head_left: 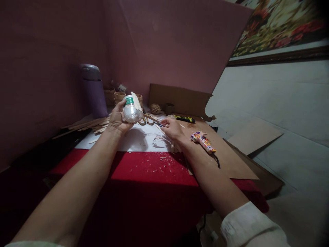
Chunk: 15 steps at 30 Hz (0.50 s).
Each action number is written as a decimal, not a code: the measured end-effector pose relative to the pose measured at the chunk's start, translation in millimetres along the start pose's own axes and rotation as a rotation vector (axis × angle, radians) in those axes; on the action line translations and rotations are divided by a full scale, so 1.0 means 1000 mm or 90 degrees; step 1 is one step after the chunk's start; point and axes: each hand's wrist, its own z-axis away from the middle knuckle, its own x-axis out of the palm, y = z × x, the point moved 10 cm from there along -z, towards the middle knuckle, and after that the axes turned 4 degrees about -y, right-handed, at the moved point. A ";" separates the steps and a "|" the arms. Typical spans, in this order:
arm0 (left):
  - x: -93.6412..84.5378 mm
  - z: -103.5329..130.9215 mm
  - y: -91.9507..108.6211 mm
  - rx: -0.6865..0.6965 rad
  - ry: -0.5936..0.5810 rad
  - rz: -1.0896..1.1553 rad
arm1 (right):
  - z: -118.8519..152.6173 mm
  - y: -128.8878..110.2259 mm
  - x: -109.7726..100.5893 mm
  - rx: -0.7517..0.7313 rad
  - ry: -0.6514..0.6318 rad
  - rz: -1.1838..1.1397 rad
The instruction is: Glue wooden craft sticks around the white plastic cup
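Note:
My left hand (119,120) is wrapped round a clear plastic bottle piece (131,113) with a green band, held above the white paper. Pale flat wooden strips (137,102) stand against the bottle's right side. My right hand (171,127) is closed over the white paper (133,139), its fingers pinched near a small dark and blue item at their tips that I cannot make out clearly. Scissors with tan handles (147,120) lie between the two hands, partly behind the bottle.
Wooden sticks (89,124) lie at left near a purple flask (94,92). A twine ball (155,108), a yellow-black cutter (185,119) and a patterned glue gun (203,141) with a cord are further right. Wood scraps litter the red cloth (154,171). Cardboard (177,99) stands behind.

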 end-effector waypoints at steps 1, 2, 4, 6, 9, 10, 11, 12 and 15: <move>0.002 0.002 -0.001 -0.007 0.004 0.005 | -0.003 0.001 0.001 -0.014 0.001 -0.046; 0.003 0.003 -0.002 -0.013 0.009 0.009 | -0.005 0.003 0.003 -0.018 0.001 -0.100; 0.005 0.006 -0.004 -0.026 0.019 0.017 | -0.007 0.010 0.007 0.019 -0.005 -0.238; 0.006 0.007 -0.005 -0.031 0.021 0.022 | -0.006 0.017 0.016 0.090 -0.033 -0.395; 0.009 0.008 -0.005 -0.030 0.008 0.021 | 0.000 0.016 0.021 0.142 -0.062 -0.555; 0.010 0.008 -0.005 -0.031 0.000 0.021 | 0.002 0.014 0.021 0.141 -0.070 -0.594; 0.011 0.008 -0.006 -0.034 -0.006 0.020 | 0.003 0.012 0.021 0.140 -0.079 -0.631; 0.011 0.007 -0.007 -0.036 -0.010 0.018 | 0.004 0.011 0.022 0.141 -0.091 -0.667; 0.011 0.006 -0.009 -0.044 -0.015 0.010 | 0.005 0.011 0.024 0.150 -0.123 -0.737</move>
